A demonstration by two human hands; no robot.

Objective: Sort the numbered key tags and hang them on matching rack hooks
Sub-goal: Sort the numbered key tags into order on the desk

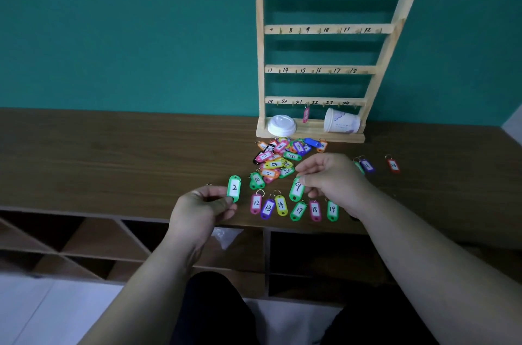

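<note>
Teal wall; brown table [113,152]. Left hand [203,206]: pinches tag 2 [234,188] by its lower end, long axis 12–6. Row [298,210], 12 to 19: between the hands, near edge. Right hand [330,178]: pinches tag 9 [296,189] at its top, axis 1–7. Rack [324,34]: 12 o'clock from the right hand, the nearer.
</note>
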